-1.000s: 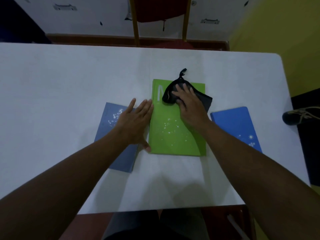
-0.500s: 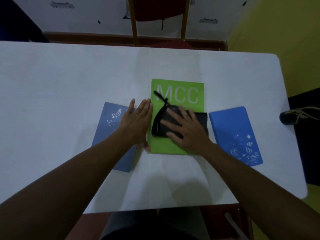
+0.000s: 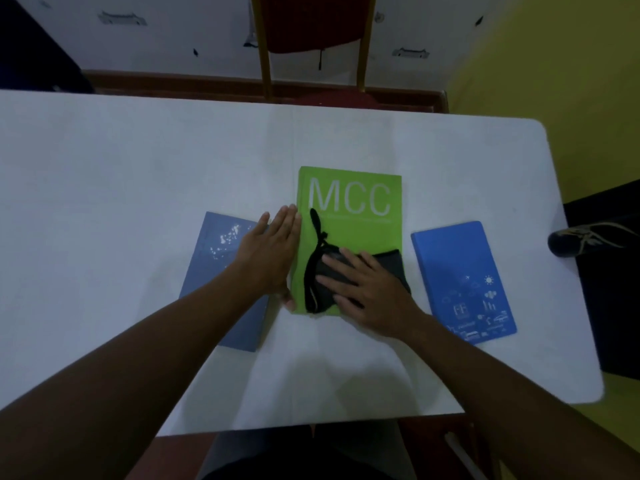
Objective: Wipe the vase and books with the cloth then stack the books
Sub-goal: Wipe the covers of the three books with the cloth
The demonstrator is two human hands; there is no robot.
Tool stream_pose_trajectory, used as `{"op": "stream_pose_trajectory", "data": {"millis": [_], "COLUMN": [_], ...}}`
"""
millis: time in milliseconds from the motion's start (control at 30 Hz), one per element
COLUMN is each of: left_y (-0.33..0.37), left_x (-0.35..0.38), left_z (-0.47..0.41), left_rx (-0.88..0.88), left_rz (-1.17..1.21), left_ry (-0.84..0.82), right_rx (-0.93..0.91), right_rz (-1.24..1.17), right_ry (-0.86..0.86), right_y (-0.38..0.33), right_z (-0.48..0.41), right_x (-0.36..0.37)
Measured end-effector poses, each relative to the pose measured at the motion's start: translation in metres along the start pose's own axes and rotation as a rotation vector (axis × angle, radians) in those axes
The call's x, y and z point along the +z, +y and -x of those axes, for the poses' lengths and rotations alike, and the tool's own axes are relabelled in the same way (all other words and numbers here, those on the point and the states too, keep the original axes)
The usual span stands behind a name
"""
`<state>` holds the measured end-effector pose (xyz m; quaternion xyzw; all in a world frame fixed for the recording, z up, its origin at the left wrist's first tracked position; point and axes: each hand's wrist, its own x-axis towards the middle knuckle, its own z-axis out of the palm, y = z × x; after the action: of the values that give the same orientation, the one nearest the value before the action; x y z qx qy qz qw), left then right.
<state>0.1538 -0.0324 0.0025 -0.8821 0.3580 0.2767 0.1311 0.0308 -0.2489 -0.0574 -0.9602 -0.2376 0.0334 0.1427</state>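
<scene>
Three books lie on the white table. A green book marked MCC is in the middle, a grey-blue book lies to its left and a bright blue book to its right. My right hand presses a black cloth flat on the near part of the green cover. A cloth strap trails toward the letters. My left hand lies flat, fingers together, over the grey-blue book, its thumb at the green book's left edge. No vase is in view.
A wooden chair with a red seat stands behind the table's far edge. A shoe shows past the table's right edge. The yellow floor lies to the right.
My right hand has dragged the cloth from the green book's far end down to its near end, uncovering the MCC letters. My left hand has stayed in place.
</scene>
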Motion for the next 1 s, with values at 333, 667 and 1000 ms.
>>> {"op": "stream_pose_trajectory", "data": {"millis": [333,667,1000], "left_y": [-0.002,0.001,0.001], "left_x": [0.004,0.001,0.001], "left_z": [-0.002,-0.001,-0.002], "left_rx": [0.010,-0.001,-0.014], "left_rz": [0.027,0.028,-0.017], "left_ry": [-0.003,0.004,-0.004], "right_rx": [0.380,-0.039,0.488], "right_rz": [0.006,-0.022,-0.069], "right_ry": [0.058,-0.051,0.132], "right_y": [0.041,0.006,0.033], "right_z": [-0.115,0.006,-0.085], "right_x": [-0.016,-0.001,-0.014]}}
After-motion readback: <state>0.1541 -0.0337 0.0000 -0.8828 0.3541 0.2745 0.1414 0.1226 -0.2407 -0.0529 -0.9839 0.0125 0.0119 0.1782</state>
